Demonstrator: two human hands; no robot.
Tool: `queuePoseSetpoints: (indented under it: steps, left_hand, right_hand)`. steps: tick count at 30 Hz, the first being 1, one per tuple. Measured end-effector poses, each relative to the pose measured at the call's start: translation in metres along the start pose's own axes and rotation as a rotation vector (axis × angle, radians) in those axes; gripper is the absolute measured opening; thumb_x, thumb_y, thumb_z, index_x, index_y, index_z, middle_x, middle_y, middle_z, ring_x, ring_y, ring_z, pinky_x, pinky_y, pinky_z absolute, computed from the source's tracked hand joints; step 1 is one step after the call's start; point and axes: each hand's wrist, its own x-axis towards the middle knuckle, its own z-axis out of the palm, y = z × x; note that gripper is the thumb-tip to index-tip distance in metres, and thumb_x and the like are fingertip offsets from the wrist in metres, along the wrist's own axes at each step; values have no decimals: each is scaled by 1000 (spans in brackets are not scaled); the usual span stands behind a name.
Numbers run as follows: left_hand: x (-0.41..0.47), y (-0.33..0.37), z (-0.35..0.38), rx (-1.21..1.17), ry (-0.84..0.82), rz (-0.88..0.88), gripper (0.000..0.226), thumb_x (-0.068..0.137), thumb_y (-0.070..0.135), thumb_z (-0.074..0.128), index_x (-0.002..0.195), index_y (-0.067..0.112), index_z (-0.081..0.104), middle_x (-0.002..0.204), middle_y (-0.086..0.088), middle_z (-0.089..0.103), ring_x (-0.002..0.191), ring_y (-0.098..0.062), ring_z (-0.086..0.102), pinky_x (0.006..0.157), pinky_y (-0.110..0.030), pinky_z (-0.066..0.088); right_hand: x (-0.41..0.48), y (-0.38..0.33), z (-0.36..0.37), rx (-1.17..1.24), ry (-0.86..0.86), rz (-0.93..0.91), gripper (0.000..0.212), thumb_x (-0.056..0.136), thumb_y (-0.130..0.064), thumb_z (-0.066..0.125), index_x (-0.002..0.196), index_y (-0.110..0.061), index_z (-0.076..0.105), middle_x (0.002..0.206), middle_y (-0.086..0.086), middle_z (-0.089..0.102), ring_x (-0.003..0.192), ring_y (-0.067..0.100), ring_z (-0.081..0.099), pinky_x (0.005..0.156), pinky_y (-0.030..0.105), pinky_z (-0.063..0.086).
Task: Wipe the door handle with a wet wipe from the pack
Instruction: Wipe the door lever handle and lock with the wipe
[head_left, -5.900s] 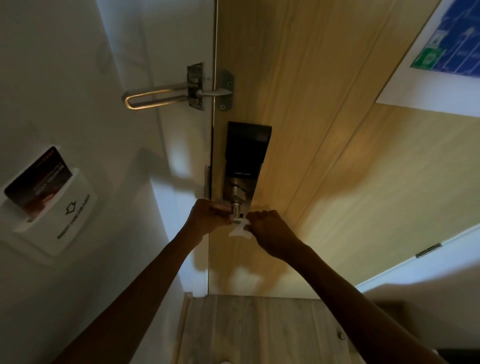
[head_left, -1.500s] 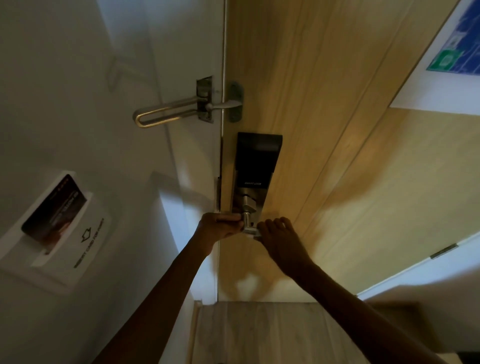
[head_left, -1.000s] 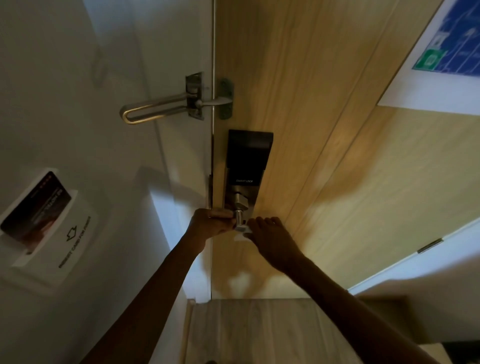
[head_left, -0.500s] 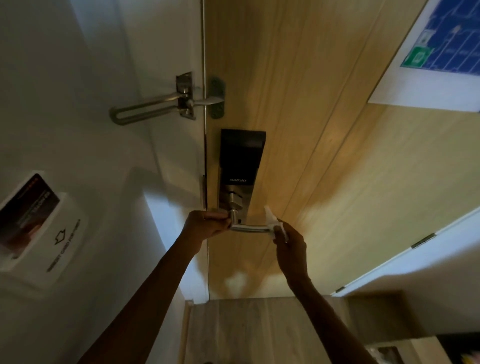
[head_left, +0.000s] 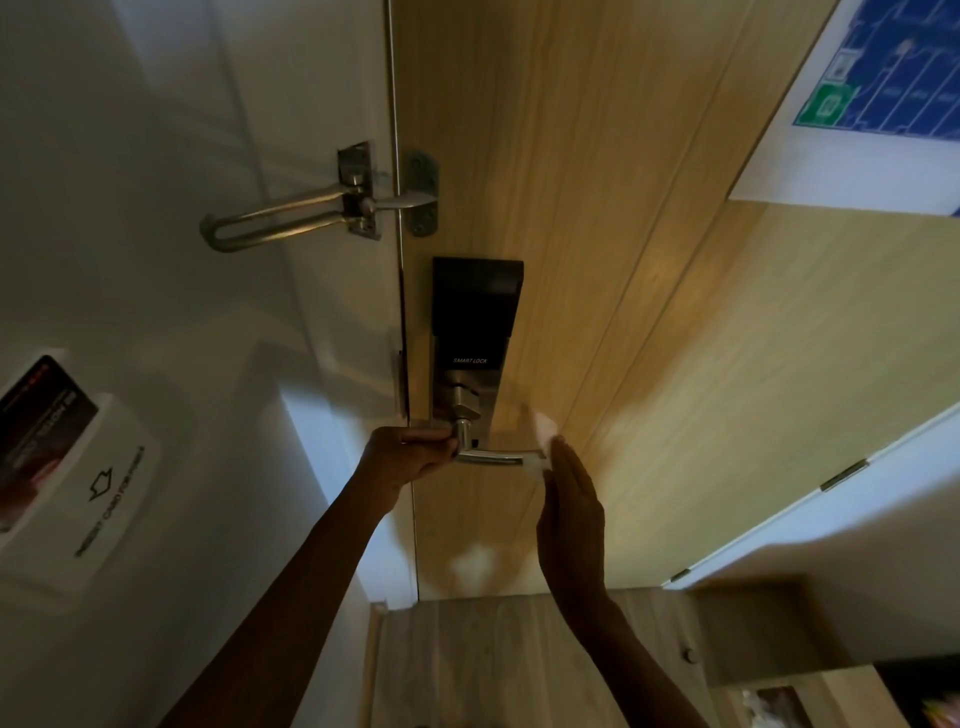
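Note:
A silver lever door handle (head_left: 493, 456) juts right from the black smart lock (head_left: 475, 332) on the wooden door (head_left: 649, 322). My left hand (head_left: 408, 457) grips the door's edge beside the handle's base. My right hand (head_left: 571, 499) is at the lever's free end, holding a white wet wipe (head_left: 543, 434) against the tip; the wipe is blurred and partly hidden behind my fingers. The wipe pack is not in view.
A metal swing-bar door guard (head_left: 291, 213) bridges frame and door above the lock. A key-card holder (head_left: 67, 467) with a card sits on the left wall. An evacuation plan (head_left: 883, 98) hangs at upper right. Wooden floor (head_left: 493, 665) lies below.
My right hand has slid the wipe along the lever from its base out to the tip, baring the lever. My left hand has stayed on the door's edge.

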Motion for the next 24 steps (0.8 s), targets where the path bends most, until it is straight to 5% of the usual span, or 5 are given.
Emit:
queuePoseSetpoints:
  steps: [3, 6, 9, 12, 24]
  left_hand:
    - [0, 1, -1, 17, 6, 4, 29, 75, 2, 74, 104, 0, 70, 96, -14, 73, 80, -14, 73, 62, -14, 56]
    - [-2, 2, 1, 26, 2, 19, 29, 78, 1, 72, 106, -3, 68, 89, -10, 72, 69, -7, 72, 57, -11, 53]
    - [-2, 3, 1, 2, 2, 15, 30, 78, -1, 71, 107, -4, 67, 91, -13, 72, 65, -5, 72, 56, -10, 53]
    - [-1, 1, 0, 2, 6, 14, 31, 78, -1, 72, 108, -5, 67, 92, -15, 72, 66, -6, 72, 57, -11, 53]
    - [7, 1, -3, -2, -26, -1, 33, 75, -1, 73, 108, -4, 68, 103, -16, 72, 80, -15, 73, 62, -15, 56]
  right_hand:
    - [7, 0, 2, -211, -141, -240, 39, 97, -17, 47, 136, -10, 45, 141, 11, 48, 136, 24, 37, 112, 44, 32]
    - [28, -4, -1, -279, -297, -267, 38, 99, -33, 36, 129, -15, 51, 133, 7, 57, 130, 21, 45, 114, 45, 25]
    - [50, 4, -14, -253, -429, -280, 29, 96, -23, 48, 121, -13, 59, 118, 8, 66, 111, 20, 60, 107, 40, 37]
    - [69, 16, -30, -60, -570, -170, 21, 92, -16, 58, 111, -15, 64, 108, 4, 69, 94, 13, 64, 84, 25, 50]
    - [68, -10, 7, -277, -604, -495, 14, 92, -15, 57, 104, -10, 62, 95, 8, 69, 77, 18, 65, 72, 26, 48]
